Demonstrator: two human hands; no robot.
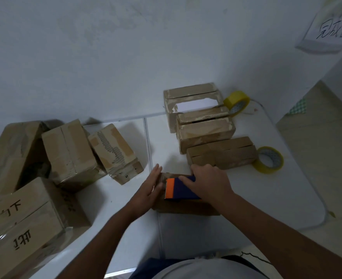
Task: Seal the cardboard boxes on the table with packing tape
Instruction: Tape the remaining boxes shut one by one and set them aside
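A small cardboard box [183,207] lies on the white table [256,198] in front of me. My right hand [206,183] grips a blue and orange tape dispenser [179,188] on top of the box, its toothed orange end pointing left. My left hand [149,191] presses flat, fingers straight, against the box's left end. Three more small boxes stand behind it: a near one [221,155], a middle one [205,130] and a far one [188,97] by the wall.
Two yellow tape rolls lie on the table, one [267,160] right of the near box, one [236,102] by the wall. Several taped boxes [71,154] are piled at the left. The table's right edge drops to a tiled floor [323,137].
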